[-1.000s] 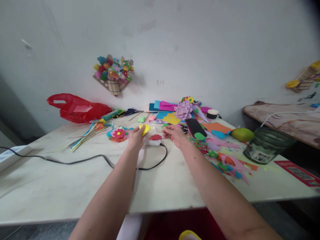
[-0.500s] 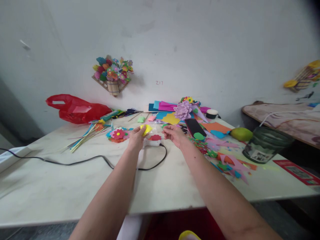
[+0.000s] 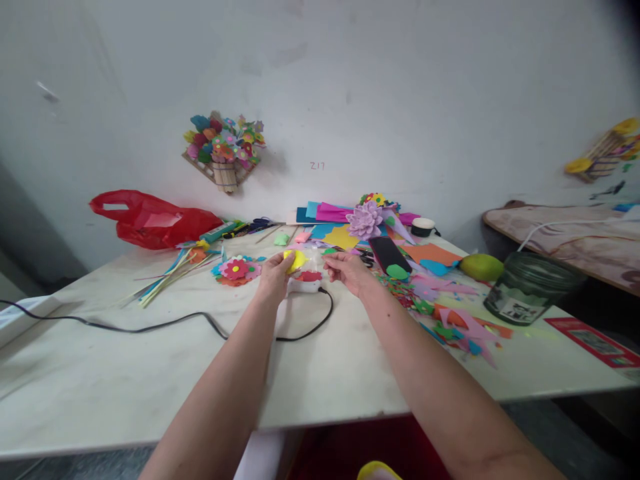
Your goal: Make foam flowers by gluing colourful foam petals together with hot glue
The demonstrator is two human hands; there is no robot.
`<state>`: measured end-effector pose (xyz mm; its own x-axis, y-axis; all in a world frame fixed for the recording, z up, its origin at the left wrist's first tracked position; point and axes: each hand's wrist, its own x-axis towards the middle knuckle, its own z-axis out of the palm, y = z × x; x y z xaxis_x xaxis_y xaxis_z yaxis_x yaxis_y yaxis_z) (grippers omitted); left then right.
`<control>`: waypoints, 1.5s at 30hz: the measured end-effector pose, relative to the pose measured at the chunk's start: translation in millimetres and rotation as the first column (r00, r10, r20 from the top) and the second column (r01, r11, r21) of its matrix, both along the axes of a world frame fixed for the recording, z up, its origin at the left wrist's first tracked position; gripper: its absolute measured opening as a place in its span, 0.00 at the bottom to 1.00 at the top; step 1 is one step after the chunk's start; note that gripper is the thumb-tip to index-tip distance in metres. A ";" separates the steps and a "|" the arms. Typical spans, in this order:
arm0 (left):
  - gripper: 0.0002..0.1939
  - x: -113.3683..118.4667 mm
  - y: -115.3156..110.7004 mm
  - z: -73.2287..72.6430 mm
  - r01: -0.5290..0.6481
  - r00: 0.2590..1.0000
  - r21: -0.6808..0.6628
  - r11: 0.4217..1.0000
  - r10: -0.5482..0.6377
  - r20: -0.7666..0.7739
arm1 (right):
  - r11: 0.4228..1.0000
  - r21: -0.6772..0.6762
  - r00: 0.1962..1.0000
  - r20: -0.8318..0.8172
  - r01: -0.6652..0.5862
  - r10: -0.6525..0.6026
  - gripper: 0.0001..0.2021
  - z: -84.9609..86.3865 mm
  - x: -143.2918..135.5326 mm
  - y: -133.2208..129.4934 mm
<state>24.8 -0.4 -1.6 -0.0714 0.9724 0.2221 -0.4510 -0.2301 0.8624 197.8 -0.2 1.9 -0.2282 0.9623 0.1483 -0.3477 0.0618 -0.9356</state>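
My left hand (image 3: 274, 275) pinches a small bright yellow piece (image 3: 296, 261), which looks like a foam cutout. Across from it, my right hand (image 3: 346, 272) has its fingertips pressed together; whatever they hold is too small to name. A clear, shiny bit of plastic (image 3: 314, 259) shows between the two hands. Just below them lies a white glue gun (image 3: 304, 286) with a black cord, and a red scalloped cutout (image 3: 309, 275) rests against its far side. To the left sits a pile of coloured foam flowers (image 3: 236, 268).
A red plastic bag (image 3: 150, 219) and thin sticks (image 3: 170, 277) are on the left. Foam sheets (image 3: 335, 212), a lilac flower (image 3: 365, 220) and a phone (image 3: 390, 257) lie behind and right. Scraps (image 3: 460, 327) and a dark glass jar (image 3: 525, 290) occupy the right side.
The yellow piece has tilted slightly and shifted a little to the right in my left hand. Both hands stay in nearly the same place; the view has moved slightly.
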 end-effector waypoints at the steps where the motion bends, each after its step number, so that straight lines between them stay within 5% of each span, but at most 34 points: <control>1: 0.15 0.2 -0.6 0.3 0.002 1.000 0.002 1.000 -0.002 -0.005 | 1.000 0.001 1.000 0.006 -0.006 0.006 0.11 -0.2 -0.3 0.0; 16: 0.17 7.9 -7.9 3.9 0.120 0.987 0.054 0.991 -0.113 -0.110 | 0.990 0.139 0.988 0.156 -0.038 0.016 0.09 -4.0 -4.3 0.9; 22: 0.17 4.3 1.6 -0.6 -0.105 0.983 0.077 0.991 0.115 -0.140 | 0.958 0.182 0.965 0.105 0.221 -0.242 0.05 1.0 -2.4 3.7; 25: 0.17 -0.3 6.3 -3.2 -0.203 0.970 0.067 0.977 0.210 -0.119 | 0.905 0.153 0.904 0.102 0.398 -0.415 0.04 -3.5 6.3 13.4; 28: 0.17 -1.7 5.0 -3.0 -0.205 0.970 0.057 0.977 0.211 -0.119 | 0.815 0.182 0.757 0.303 0.550 -0.579 0.04 -14.5 21.1 26.2; 34: 0.32 3.7 -3.6 0.3 -0.127 0.977 0.095 0.987 0.141 -0.158 | 0.705 0.402 0.581 0.399 0.585 -0.709 0.02 -19.5 37.4 35.3; 38: 0.27 5.9 -4.6 0.9 -0.097 0.979 0.049 0.994 0.104 -0.174 | 0.793 0.293 0.664 0.434 0.535 -0.609 0.08 -9.4 24.1 24.9; 45: 0.17 6.8 -4.8 2.8 -0.056 0.976 0.002 0.998 0.056 -0.208 | 0.903 0.146 0.885 0.187 0.404 -0.426 0.18 -4.3 15.8 13.2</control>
